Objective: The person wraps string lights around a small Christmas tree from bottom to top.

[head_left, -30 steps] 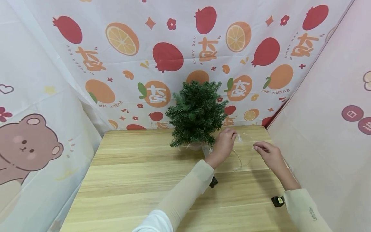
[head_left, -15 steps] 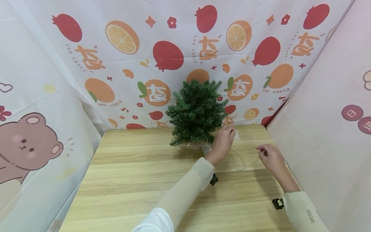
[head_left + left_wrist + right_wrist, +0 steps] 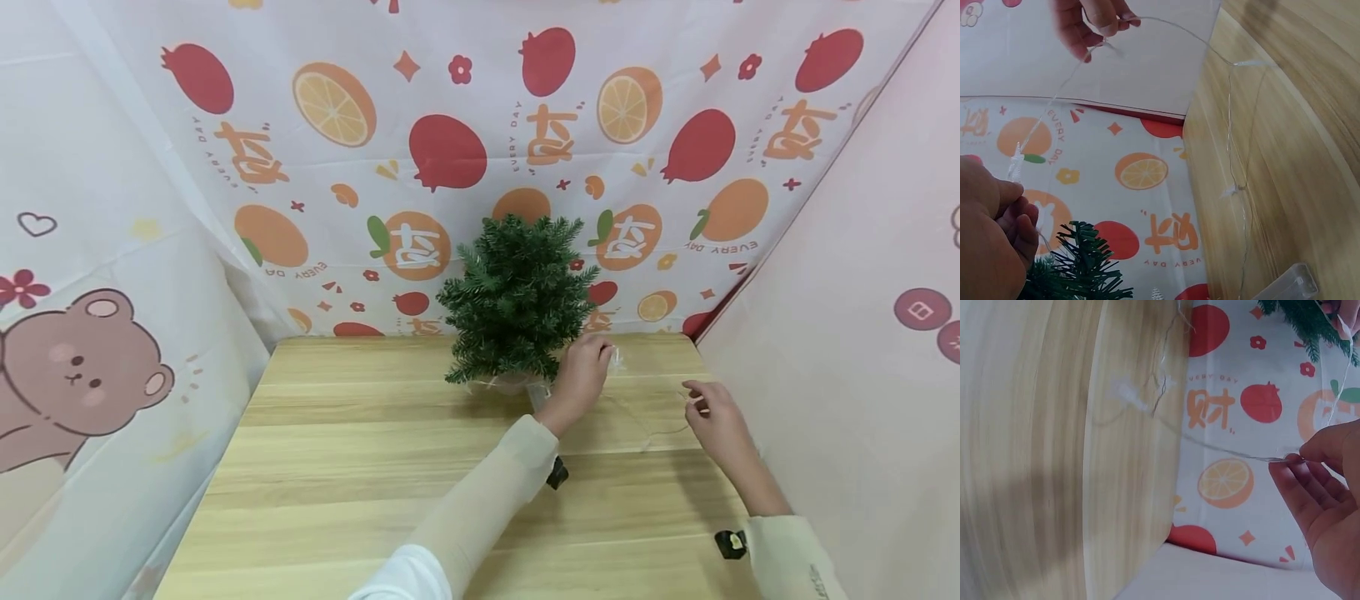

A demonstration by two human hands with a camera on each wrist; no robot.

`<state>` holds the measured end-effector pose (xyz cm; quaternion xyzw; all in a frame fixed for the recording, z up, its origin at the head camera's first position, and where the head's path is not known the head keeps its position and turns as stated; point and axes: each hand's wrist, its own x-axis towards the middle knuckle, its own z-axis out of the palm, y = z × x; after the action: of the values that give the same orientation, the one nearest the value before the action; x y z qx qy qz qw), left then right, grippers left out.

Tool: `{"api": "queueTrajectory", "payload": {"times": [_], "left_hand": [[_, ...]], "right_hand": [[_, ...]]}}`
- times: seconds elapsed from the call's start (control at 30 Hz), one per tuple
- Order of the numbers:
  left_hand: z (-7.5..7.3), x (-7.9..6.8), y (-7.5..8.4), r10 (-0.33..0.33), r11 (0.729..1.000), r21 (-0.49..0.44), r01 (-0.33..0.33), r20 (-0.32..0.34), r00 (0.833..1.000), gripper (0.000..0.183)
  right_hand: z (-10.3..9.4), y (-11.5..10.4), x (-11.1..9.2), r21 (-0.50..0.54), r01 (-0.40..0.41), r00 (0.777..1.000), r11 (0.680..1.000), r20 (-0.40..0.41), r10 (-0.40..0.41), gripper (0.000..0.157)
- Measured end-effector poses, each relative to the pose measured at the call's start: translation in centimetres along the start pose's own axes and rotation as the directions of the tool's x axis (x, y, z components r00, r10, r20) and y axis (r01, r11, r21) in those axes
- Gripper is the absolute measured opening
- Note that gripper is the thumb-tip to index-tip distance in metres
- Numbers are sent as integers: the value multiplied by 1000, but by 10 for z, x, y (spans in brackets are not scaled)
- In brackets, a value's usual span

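Note:
In the head view a small green artificial Christmas tree (image 3: pixel 517 296) stands at the back of the table. My left hand (image 3: pixel 583 375), just right of the tree's lower branches, pinches a thin clear string of fairy lights beside a clear bulb cover (image 3: pixel 1016 165). Farther right, my right hand (image 3: pixel 712 417) holds the same string of fairy lights (image 3: pixel 1222 450) between thumb and fingertips. The string runs between both hands, then curves from the right hand down along the wood (image 3: pixel 1230 125). A clear plastic box (image 3: pixel 1291 284) lies by the tree, partly cut off in the left wrist view.
The wooden table (image 3: pixel 360 467) ends at a fruit-printed cloth (image 3: pixel 450 83) behind and a pale cloth wall (image 3: pixel 840 350) close to the right hand. A bear-printed cloth (image 3: pixel 90 367) hangs at the left. Small black devices sit at both sleeves.
My right hand has moved a little to the right along with the string, and the loop on the table has shifted right. The left hand stays nearly in place. The head view has tilted slightly.

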<state>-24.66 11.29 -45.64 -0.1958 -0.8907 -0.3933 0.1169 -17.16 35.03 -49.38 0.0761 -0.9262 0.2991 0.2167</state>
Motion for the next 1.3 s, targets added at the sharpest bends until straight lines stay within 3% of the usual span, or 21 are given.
{"api": "queueTrajectory", "payload": {"times": [0.4, 0.63, 0.9, 1.03, 1.3], "left_hand": [[9, 1, -2, -3, 1000, -28, 3, 7, 1000, 24], [11, 1, -9, -16, 999, -39, 17, 30, 999, 22], [15, 3, -14, -16, 1000, 10, 16, 25, 1000, 23], [16, 8, -9, -10, 1000, 14, 10, 16, 1000, 24], [20, 18, -3, 12, 998, 57, -12, -14, 1000, 24]], "right_hand": [[-35, 8, -7, -129, -60, 995, 990, 65, 69, 17], [-60, 15, -7, -150, -123, 988, 981, 76, 135, 22], [-86, 15, -12, -141, -198, 977, 970, 54, 208, 33], [-100, 12, -15, -114, -203, 978, 973, 30, 208, 30], [-124, -3, -27, -23, -187, 978, 982, 95, 188, 20]]}}
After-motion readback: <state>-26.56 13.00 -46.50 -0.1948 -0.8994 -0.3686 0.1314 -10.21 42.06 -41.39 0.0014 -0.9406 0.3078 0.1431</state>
